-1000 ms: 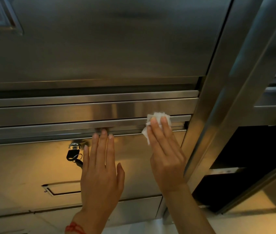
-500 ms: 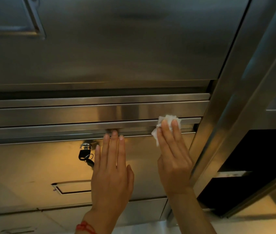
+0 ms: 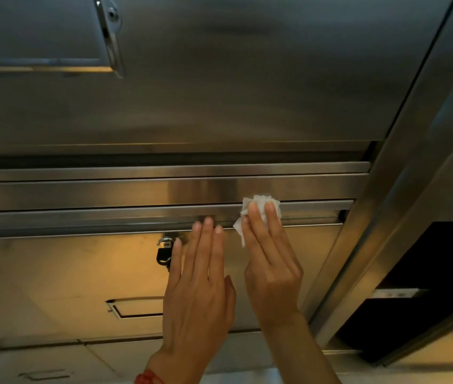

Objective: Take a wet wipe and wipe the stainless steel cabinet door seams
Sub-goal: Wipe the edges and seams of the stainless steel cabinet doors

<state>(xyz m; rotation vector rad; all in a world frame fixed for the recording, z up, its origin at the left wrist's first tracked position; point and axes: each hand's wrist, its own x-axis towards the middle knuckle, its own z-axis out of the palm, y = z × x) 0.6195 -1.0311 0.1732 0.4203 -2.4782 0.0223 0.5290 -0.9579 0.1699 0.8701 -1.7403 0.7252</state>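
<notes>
My right hand (image 3: 271,261) presses the crumpled wet wipe (image 3: 261,203) with flat fingers against the cabinet door seam (image 3: 136,210), at one o'clock from my open left hand (image 3: 200,286). The wipe looks soft and light; best held bunched under the fingertips.

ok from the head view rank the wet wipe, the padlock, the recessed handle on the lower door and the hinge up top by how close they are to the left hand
1. padlock, just left of the left hand.
2. wet wipe and recessed handle: too close to call; wipe up right under the right hand, handle lower left.
3. hinge, far up left.
</notes>
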